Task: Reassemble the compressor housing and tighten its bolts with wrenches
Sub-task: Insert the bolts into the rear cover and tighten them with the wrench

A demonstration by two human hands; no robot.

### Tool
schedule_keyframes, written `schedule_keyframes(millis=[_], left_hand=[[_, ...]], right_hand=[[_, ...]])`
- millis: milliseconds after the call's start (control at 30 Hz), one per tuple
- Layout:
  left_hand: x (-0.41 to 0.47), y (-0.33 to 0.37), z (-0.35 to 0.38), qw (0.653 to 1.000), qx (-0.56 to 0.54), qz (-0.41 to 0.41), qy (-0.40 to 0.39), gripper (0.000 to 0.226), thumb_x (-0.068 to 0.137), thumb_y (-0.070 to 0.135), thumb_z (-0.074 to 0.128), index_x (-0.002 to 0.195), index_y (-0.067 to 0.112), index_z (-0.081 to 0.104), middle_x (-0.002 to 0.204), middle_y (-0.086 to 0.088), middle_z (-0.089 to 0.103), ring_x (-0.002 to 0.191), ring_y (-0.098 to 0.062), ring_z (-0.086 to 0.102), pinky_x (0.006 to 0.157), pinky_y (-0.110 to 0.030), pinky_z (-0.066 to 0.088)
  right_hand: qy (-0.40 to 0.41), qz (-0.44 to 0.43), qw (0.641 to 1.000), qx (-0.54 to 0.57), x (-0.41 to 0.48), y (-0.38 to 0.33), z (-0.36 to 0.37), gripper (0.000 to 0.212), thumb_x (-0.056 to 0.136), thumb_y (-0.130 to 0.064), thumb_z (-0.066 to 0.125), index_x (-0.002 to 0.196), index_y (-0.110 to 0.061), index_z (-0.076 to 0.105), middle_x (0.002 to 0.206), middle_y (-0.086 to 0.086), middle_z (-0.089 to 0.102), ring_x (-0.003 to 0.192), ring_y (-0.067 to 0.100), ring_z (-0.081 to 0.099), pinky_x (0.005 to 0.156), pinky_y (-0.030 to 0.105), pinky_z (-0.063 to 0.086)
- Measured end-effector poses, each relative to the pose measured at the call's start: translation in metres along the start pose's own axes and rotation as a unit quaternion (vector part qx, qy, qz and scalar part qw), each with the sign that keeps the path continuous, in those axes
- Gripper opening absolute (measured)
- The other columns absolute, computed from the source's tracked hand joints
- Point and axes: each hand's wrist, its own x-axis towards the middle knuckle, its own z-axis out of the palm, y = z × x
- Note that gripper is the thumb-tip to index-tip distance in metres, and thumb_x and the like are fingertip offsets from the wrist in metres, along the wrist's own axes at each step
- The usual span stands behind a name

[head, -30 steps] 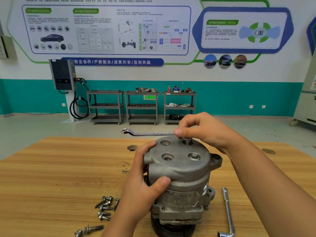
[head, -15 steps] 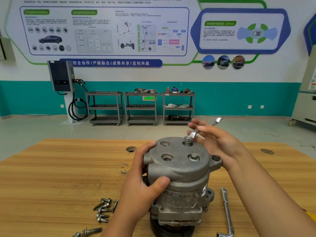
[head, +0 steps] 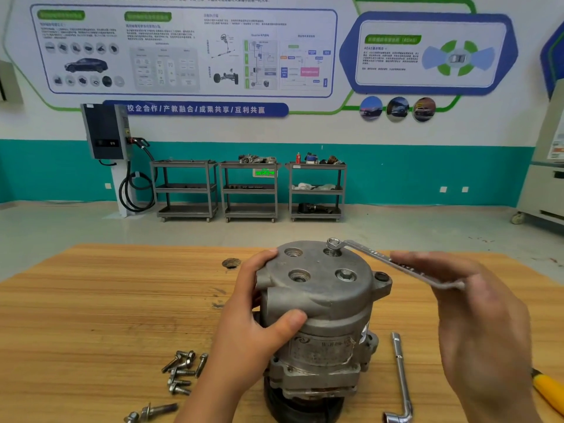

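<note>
Compressor housing [head: 320, 291] in left hand [head: 253, 331], ring wrench [head: 370, 254] on far-right bolt [head: 333, 243]

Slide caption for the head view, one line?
Left hand grips the upright compressor housing on the wooden table; right hand presses a ring wrench seated on a rear top bolt.

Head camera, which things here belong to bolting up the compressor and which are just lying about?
In use: compressor housing, steadied by the left hand; ring wrench on a top bolt, right hand at its handle; loose bolts, probably for the open holes.
Lying about: L-shaped socket wrench; yellow-handled tool; carts behind.
</note>
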Motion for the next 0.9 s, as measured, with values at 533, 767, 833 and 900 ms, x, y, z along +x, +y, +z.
schedule_keyframes(millis=[533, 767, 833, 900], left_hand=[[-0.004, -0.004, -0.005, 1.000, -0.008, 0.018, 0.007, 0.067, 0.052, 0.081, 0.068, 0.112, 0.057, 0.050, 0.111, 0.026, 0.063, 0.095, 0.004, 0.064, 0.068, -0.008, 0.048], [0.013, 0.004, -0.008, 0.998, -0.060, -0.004, 0.022, 0.073, 0.071, 0.082, 0.049, 0.115, 0.026, 0.060, 0.127, 0.011, 0.059, 0.122, -0.004, 0.052, 0.090, -0.017, 0.046], [0.030, 0.009, -0.011, 0.992, -0.076, -0.092, 0.028, 0.047, 0.086, 0.061, 0.050, 0.101, 0.020, 0.067, 0.105, 0.006, 0.070, 0.112, -0.012, 0.062, 0.087, -0.025, 0.051], [0.041, 0.016, -0.013, 0.993, -0.046, -0.105, 0.033, 0.048, 0.078, 0.061, 0.050, 0.096, 0.020, 0.069, 0.088, 0.007, 0.073, 0.088, -0.007, 0.069, 0.073, -0.021, 0.053]], right_hand=[[-0.334, -0.157, 0.894, -0.256, 0.051, -0.033, 0.083, 0.011, 0.082, -0.015, 0.067, 0.089, -0.011, 0.073, 0.083, -0.006, 0.071, 0.079, 0.003, 0.061, 0.072, 0.019, 0.047], [-0.324, -0.051, 0.884, -0.332, 0.043, -0.017, 0.074, 0.037, 0.088, -0.040, 0.045, 0.122, -0.041, 0.059, 0.101, -0.047, 0.037, 0.109, -0.029, 0.023, 0.098, 0.015, 0.021], [-0.337, -0.024, 0.876, -0.344, 0.044, -0.015, 0.069, 0.039, 0.088, -0.041, 0.041, 0.125, -0.046, 0.053, 0.106, -0.048, 0.037, 0.110, -0.031, 0.021, 0.100, 0.013, 0.019], [-0.338, -0.004, 0.879, -0.337, 0.042, -0.013, 0.062, 0.038, 0.088, -0.041, 0.042, 0.123, -0.052, 0.049, 0.109, -0.050, 0.041, 0.114, -0.029, 0.025, 0.100, 0.008, 0.019]])
